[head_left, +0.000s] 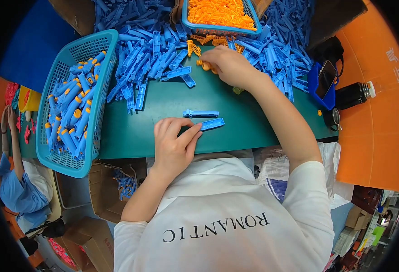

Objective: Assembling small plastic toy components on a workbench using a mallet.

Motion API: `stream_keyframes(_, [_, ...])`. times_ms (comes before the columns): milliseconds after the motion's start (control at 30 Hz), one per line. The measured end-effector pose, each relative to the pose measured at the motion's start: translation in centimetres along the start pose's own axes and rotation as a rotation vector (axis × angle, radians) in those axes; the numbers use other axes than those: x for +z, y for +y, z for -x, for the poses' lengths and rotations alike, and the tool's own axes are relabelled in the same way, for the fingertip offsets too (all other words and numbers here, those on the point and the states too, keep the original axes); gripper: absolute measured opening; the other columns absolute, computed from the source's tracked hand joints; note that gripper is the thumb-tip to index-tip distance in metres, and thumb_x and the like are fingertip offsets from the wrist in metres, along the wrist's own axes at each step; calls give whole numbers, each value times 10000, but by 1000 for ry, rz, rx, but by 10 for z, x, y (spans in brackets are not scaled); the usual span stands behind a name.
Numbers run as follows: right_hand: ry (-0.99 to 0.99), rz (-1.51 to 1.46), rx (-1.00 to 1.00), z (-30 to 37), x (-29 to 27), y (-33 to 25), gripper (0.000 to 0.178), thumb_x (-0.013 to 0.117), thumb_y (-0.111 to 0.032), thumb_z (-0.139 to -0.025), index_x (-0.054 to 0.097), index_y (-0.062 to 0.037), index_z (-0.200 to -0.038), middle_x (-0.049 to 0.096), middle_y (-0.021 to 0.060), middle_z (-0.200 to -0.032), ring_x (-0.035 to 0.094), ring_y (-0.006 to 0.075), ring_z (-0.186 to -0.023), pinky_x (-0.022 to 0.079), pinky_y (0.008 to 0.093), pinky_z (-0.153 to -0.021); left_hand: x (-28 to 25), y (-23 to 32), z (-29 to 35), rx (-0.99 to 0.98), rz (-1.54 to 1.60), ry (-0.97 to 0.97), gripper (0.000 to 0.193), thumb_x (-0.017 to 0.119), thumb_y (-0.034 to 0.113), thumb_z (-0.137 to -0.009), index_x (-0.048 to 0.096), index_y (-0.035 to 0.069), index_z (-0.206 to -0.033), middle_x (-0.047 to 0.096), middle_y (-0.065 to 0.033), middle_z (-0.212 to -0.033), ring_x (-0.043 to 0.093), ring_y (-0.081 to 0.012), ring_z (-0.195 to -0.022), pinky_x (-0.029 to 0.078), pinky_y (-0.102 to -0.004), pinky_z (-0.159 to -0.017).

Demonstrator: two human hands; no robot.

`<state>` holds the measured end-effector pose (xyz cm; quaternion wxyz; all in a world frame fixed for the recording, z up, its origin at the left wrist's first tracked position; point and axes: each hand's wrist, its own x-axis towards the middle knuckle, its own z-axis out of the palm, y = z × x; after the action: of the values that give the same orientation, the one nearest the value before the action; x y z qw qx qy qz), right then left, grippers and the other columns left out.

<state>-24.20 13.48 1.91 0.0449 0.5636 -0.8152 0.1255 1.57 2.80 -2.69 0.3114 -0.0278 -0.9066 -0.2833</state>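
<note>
Near the front of the green table, my left hand [174,143] is closed, its thumb and fingers pinching one end of a blue plastic half-shell [214,123]. Just beyond lies a second blue half-shell [201,114], flat and apart from the first. My right hand [230,68] reaches farther out, its fingers curled down onto an orange plastic piece [206,66]; the fingertips are partly hidden. More toothed orange pieces [193,48] lie just past it. A large heap of blue half-shells [156,56] lies to the left, and another heap [276,59] to the right.
At the left a blue basket [97,131] holds blue tubes with orange ends. A basket [222,30] of orange pieces stands at the back. On the right are a blue tray [316,93] with a phone [327,78] and a black bottle [351,95]. Another person [22,190] sits far left.
</note>
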Motion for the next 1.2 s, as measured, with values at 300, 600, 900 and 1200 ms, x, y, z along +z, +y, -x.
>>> stream_keyframes(300, [187,82,130,-19,12,44,457,631,-339,-995,601,-82,-1372,602,186,-1323,579,383,-1215,472,462,-1039,0,11,-14,20,24,-48,418,790,123,-818,719,130,-1230,607,-127,-1340,566,-362,-1193,448,-475,-1013])
stream_keyframes(600, [18,177,246,-43,19,17,587,605,-486,-992,544,-130,-1455,545,192,-1345,553,403,-1246,440,523,-1054,1,8,-9,-35,-16,-118,367,743,162,-880,713,132,-1244,608,-130,-1345,550,-375,-1228,459,-488,-1030])
stream_keyframes(900, [46,54,192,-49,18,11,541,665,-434,-951,605,-119,-1386,578,134,-1407,543,357,-1283,426,513,-1071,1,8,-12,-37,8,-117,358,734,149,-881,716,132,-1238,619,-115,-1320,559,-355,-1209,470,-474,-1010])
stream_keyframes(1200, [73,-417,9,37,-35,-5,268,702,-80,-913,719,-42,-1178,705,102,-1222,638,319,-1123,500,395,-998,2,7,-7,-45,57,-77,324,751,109,-852,739,116,-1176,643,-111,-1290,584,-355,-1169,489,-467,-980])
